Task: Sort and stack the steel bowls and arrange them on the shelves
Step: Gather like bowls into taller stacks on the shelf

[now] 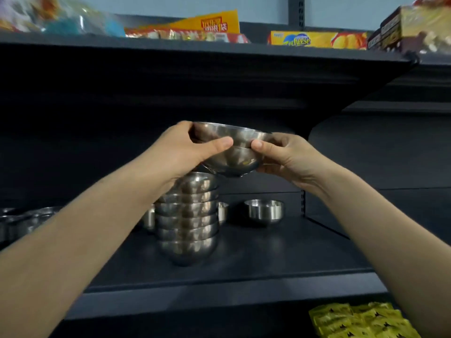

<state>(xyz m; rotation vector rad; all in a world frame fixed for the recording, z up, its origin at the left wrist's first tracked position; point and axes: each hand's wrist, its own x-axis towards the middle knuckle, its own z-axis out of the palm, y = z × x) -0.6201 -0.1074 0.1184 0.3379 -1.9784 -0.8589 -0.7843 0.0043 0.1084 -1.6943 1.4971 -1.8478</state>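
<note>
Head view, and both your arms reach in toward the dark middle shelf (268, 252). Your left hand (185, 147) and right hand (285, 154) are each clamped on the held bowls (234, 162), which look like two steel bowls nested one in the other, rims up. Thumbs press the near wall from either side, almost meeting, while your fingers curl round the far side and underneath. You have them up in the air, just above and slightly right of the tall stack (188, 223), and whether the bottom touches the stack's top bowl I cannot tell, since your left wrist covers that spot. The stack stands upright on the shelf, several bowls deep, nested and fairly straight. Behind it, a small bowl (264, 211) sits alone to the right, well apart from the stack. Two more peek out from behind, one at the left edge (149, 217) and one at the right edge (222, 211), both half hidden. Far left, blurred steel bowls (22, 220) crowd the same shelf. Up top, the upper shelf (195, 52) carries snack packets: an orange packet (214, 24), a yellow cheese box (317, 40) and dark boxes (390, 32) at the right. Down at the bottom right, yellow sachets (361, 320) lie piled on a lower level.
</note>
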